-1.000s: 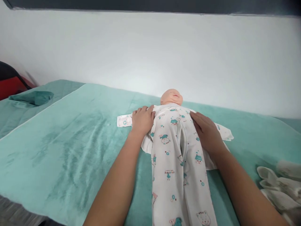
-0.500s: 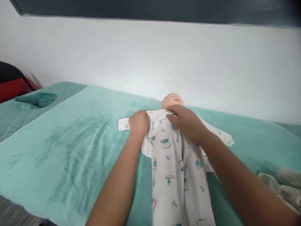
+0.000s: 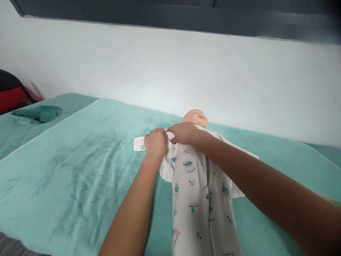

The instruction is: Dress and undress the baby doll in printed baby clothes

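A baby doll (image 3: 195, 116) lies on its back, its head toward the wall. Over its body is a white baby shirt (image 3: 166, 170), and printed baby trousers (image 3: 192, 220) with teal animal figures stretch toward me on top. The fingers of my left hand (image 3: 156, 144) are closed around the shirt's left sleeve; the sleeve's printed cuff (image 3: 139, 144) sticks out beyond them. Close beside it, my right hand (image 3: 183, 133) reaches across the doll's chest and grips white sleeve fabric near the shoulder. The doll's arms and legs are hidden.
A teal blanket (image 3: 80, 170) covers the bed, wrinkled at the left. A darker teal cloth heap (image 3: 39, 113) lies at the far left, near a red and black object (image 3: 13, 96). Behind the bed stands a white wall (image 3: 133, 67) with a dark panel above.
My right hand has moved left from the doll's chest to the sleeve beside my left hand, and its fingers have closed on the fabric. My left hand has stayed on the sleeve.
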The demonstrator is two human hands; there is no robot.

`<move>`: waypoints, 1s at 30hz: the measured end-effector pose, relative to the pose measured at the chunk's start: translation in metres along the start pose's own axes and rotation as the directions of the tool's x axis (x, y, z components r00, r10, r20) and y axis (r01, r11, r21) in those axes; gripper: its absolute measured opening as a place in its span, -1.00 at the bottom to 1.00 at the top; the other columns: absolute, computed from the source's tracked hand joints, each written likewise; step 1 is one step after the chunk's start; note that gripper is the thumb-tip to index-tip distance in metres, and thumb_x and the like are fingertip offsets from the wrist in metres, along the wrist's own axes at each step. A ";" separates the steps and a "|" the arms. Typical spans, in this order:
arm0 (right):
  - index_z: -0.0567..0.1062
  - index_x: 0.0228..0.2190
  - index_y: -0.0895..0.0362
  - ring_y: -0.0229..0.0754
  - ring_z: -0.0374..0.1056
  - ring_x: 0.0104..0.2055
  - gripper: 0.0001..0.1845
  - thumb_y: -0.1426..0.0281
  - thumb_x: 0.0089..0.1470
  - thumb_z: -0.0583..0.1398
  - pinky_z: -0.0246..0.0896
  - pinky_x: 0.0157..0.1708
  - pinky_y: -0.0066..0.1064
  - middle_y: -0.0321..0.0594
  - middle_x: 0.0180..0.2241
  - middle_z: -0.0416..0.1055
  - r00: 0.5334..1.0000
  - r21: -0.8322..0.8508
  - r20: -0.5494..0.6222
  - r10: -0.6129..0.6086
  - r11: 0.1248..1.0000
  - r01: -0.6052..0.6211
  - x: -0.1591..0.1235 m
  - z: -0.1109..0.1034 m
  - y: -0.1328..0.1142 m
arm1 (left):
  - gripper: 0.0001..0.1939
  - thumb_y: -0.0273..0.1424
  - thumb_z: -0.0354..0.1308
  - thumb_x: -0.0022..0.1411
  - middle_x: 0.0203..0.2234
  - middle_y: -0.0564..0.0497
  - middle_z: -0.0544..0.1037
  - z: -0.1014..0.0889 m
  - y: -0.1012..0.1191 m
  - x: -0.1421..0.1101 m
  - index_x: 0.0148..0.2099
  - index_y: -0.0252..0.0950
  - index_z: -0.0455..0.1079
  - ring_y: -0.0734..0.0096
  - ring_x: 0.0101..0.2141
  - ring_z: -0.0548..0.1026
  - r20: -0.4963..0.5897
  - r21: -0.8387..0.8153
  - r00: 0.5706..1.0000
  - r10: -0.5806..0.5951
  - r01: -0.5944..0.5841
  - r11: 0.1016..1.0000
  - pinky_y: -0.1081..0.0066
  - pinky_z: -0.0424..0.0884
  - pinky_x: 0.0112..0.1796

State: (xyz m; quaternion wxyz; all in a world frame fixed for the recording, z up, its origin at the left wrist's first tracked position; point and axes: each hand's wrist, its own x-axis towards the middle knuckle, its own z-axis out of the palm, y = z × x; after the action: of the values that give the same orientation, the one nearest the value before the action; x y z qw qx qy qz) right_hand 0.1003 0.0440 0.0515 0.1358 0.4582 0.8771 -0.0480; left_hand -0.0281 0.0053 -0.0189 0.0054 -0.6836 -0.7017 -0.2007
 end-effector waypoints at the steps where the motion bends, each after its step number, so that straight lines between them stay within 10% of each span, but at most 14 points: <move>1: 0.49 0.02 -0.02 -0.01 0.46 -0.19 -0.60 0.25 0.13 0.17 0.13 -0.41 -0.34 -0.11 -0.07 0.54 0.999 0.009 -0.033 0.002 1.000 -0.002 -0.004 -0.001 0.005 | -0.63 -0.36 -0.22 0.45 -0.20 -0.15 0.59 -0.002 0.000 -0.001 -0.11 -0.25 0.44 0.09 -0.11 0.54 -0.005 -0.012 1.000 -0.008 0.008 1.000 0.22 0.31 -0.18; 14: 0.54 -0.02 -0.11 -0.04 0.42 -0.23 -0.63 0.14 0.16 0.16 0.10 -0.30 -0.27 -0.22 -0.14 0.55 0.956 0.044 -0.189 0.222 0.975 -0.218 -0.059 -0.019 0.069 | -0.71 -0.46 -0.15 0.35 -0.22 -0.08 0.61 -0.007 -0.013 0.001 -0.15 -0.20 0.42 0.09 -0.17 0.56 0.183 -0.067 0.977 -0.112 0.126 0.990 0.26 0.34 -0.28; 19: 0.54 -0.04 -0.13 -0.06 0.41 -0.24 -0.64 0.14 0.14 0.16 0.07 -0.33 -0.27 -0.25 -0.15 0.56 0.944 0.081 -0.223 0.242 0.970 -0.230 -0.055 -0.014 0.063 | -0.68 -0.46 -0.12 0.36 -0.04 -0.13 0.56 -0.008 -0.015 0.001 0.04 -0.23 0.37 0.12 -0.10 0.55 0.137 -0.155 0.979 -0.150 0.171 0.973 0.25 0.39 -0.22; 25: 0.58 -0.17 -0.07 -0.06 0.42 -0.26 -0.74 0.20 0.10 0.21 0.10 -0.39 -0.31 -0.27 -0.24 0.57 0.958 0.155 -0.227 0.177 0.977 -0.144 -0.024 0.008 0.035 | -0.49 -0.46 0.12 0.26 0.09 -0.08 0.46 -0.013 -0.016 -0.003 0.25 -0.14 0.28 0.10 0.08 0.42 0.069 -0.112 0.978 0.197 -0.189 0.976 0.17 0.35 -0.01; 30: 0.57 -0.01 -0.05 0.04 0.44 -0.06 -0.62 0.26 0.16 0.15 0.26 -0.18 -0.21 -0.24 -0.03 0.56 0.902 0.346 -0.354 0.246 0.931 -0.118 -0.020 0.013 0.037 | -0.67 -0.38 0.06 0.35 0.04 -0.04 0.50 -0.016 -0.021 -0.001 0.12 -0.06 0.42 0.08 0.05 0.43 0.070 -0.049 0.997 0.021 -0.018 0.999 0.10 0.31 0.03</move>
State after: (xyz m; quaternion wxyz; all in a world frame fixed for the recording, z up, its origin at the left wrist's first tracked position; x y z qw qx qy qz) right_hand 0.1440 0.0462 0.0459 -0.1133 0.5551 0.8199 -0.0822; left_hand -0.0525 0.0003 -0.0106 -0.0339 -0.6970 -0.6897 -0.1932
